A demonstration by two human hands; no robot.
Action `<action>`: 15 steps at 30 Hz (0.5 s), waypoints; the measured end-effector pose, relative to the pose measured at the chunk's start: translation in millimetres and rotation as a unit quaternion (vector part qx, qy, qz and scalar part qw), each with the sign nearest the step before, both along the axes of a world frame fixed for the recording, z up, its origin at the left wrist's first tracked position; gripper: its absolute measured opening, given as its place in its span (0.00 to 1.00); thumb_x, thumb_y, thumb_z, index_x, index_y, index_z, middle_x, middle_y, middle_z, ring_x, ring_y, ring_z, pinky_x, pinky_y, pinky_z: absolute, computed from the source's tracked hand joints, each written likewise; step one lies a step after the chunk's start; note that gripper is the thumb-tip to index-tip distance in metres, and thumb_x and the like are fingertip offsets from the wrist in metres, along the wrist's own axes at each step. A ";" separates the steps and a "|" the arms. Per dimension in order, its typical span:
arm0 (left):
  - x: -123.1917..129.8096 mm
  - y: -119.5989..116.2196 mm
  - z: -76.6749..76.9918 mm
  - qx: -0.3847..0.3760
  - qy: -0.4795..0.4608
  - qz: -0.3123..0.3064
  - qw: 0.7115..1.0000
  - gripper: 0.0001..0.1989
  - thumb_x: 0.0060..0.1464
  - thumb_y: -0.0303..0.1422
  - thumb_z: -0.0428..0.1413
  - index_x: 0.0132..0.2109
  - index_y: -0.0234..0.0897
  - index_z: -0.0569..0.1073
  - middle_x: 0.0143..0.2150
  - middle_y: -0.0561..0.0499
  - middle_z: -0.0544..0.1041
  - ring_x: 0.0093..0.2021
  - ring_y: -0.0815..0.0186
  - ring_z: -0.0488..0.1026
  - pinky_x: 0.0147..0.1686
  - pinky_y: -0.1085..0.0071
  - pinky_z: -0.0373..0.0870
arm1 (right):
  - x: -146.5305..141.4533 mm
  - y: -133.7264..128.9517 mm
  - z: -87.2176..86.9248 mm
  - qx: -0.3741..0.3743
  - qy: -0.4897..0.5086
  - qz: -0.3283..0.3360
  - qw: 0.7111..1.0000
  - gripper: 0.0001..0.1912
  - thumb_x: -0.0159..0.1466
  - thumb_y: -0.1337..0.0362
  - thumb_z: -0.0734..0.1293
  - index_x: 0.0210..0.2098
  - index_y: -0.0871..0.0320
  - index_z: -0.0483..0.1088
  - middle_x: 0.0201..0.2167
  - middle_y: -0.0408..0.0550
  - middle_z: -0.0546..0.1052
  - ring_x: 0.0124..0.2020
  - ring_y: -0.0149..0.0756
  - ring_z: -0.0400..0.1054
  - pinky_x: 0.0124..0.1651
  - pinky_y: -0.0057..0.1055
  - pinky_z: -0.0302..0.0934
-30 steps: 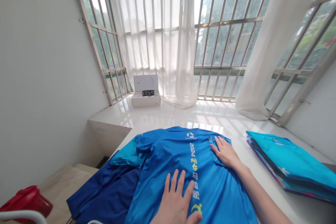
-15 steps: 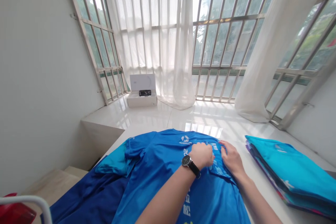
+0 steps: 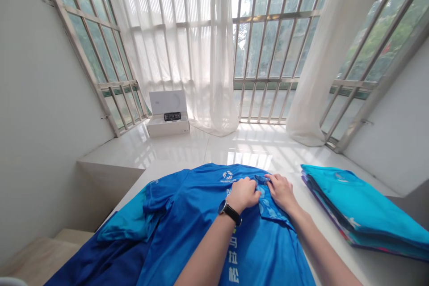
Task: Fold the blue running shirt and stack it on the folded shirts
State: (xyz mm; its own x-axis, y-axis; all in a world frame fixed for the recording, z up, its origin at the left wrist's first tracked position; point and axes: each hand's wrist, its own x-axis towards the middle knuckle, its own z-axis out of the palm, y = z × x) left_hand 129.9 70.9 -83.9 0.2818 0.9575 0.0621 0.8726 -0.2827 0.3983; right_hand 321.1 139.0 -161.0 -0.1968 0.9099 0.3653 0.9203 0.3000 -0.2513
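A blue T-shirt [image 3: 201,214] with a white logo and white lettering lies spread on the white ledge. Its right-hand sleeve [image 3: 270,210], with a lighter pattern, is folded inward over the front. My left hand [image 3: 244,193], with a black-strapped watch at the wrist, is closed on the cloth at the inner side of this sleeve; the fingertips are partly hidden. Opposite it, my right hand [image 3: 282,192] pinches the sleeve's upper edge between thumb and fingers. The other sleeve stretches out to the left, over further clothing.
To the right is a stack of folded shirts [image 3: 362,201], bright turquoise on top. Dark blue clothing [image 3: 100,257] and turquoise cloth [image 3: 125,219] lie at left. An open white box [image 3: 168,127] holding a black device [image 3: 172,116] stands near the curtain [image 3: 214,76] and barred windows.
The view has shifted slightly to the right. My right hand has come to the sleeve's upper edge, its fingers now pinching there. My left hand has turned, still at the sleeve.
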 end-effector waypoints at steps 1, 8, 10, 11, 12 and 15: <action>0.1 0.4 0.3 -0.002 -0.005 0.003 1.000 0.15 0.62 0.40 0.50 0.47 0.38 0.76 0.47 0.40 0.77 0.47 0.51 0.76 0.45 0.59 0.73 | -0.5 -1.3 2.2 -0.006 0.000 0.000 1.000 0.18 0.68 0.61 0.57 0.50 0.54 0.75 0.46 0.56 0.77 0.48 0.51 0.68 0.50 0.48 0.61; 4.2 1.2 -0.1 -0.015 -0.031 0.020 0.999 0.21 0.61 0.39 0.51 0.57 0.32 0.69 0.52 0.36 0.75 0.51 0.49 0.74 0.49 0.59 0.72 | 6.1 0.2 8.1 0.010 0.097 0.073 0.993 0.12 0.62 0.61 0.59 0.40 0.54 0.72 0.49 0.52 0.78 0.54 0.49 0.69 0.60 0.54 0.54; 5.6 2.3 -3.5 -0.005 -0.047 0.039 0.998 0.29 0.61 0.40 0.52 0.64 0.28 0.62 0.56 0.34 0.73 0.54 0.48 0.72 0.51 0.60 0.71 | 7.9 1.1 12.3 0.004 0.134 0.094 0.986 0.13 0.62 0.60 0.59 0.40 0.53 0.72 0.44 0.52 0.80 0.50 0.48 0.72 0.60 0.52 0.54; 6.3 3.3 -5.6 0.003 -0.054 0.051 0.997 0.32 0.60 0.41 0.53 0.66 0.27 0.59 0.57 0.33 0.71 0.56 0.47 0.71 0.52 0.60 0.70 | 8.2 1.2 15.3 -0.001 0.151 0.103 0.983 0.13 0.62 0.59 0.59 0.39 0.53 0.72 0.42 0.52 0.80 0.48 0.47 0.73 0.60 0.51 0.56; 6.9 4.5 -7.7 0.009 -0.059 0.060 0.996 0.34 0.60 0.42 0.54 0.66 0.27 0.59 0.58 0.32 0.71 0.57 0.47 0.69 0.54 0.59 0.68 | 8.0 1.0 18.8 -0.006 0.166 0.111 0.980 0.13 0.62 0.58 0.59 0.38 0.53 0.72 0.40 0.52 0.81 0.46 0.47 0.73 0.58 0.50 0.58; 9.4 8.7 -12.6 0.002 -0.084 0.075 0.994 0.27 0.58 0.45 0.55 0.58 0.31 0.68 0.55 0.35 0.73 0.57 0.46 0.69 0.56 0.56 0.66 | 5.4 -1.4 30.8 -0.011 0.196 0.139 0.971 0.12 0.62 0.56 0.59 0.36 0.53 0.72 0.36 0.51 0.80 0.41 0.46 0.74 0.52 0.45 0.64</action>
State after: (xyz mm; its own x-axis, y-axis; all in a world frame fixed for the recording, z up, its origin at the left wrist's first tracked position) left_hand 139.2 79.6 -96.4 0.1216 0.9876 0.0996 0.8258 -0.1564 0.5419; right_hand 326.5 137.6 -130.2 -0.2859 0.8499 0.4427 0.6365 0.5138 -0.5753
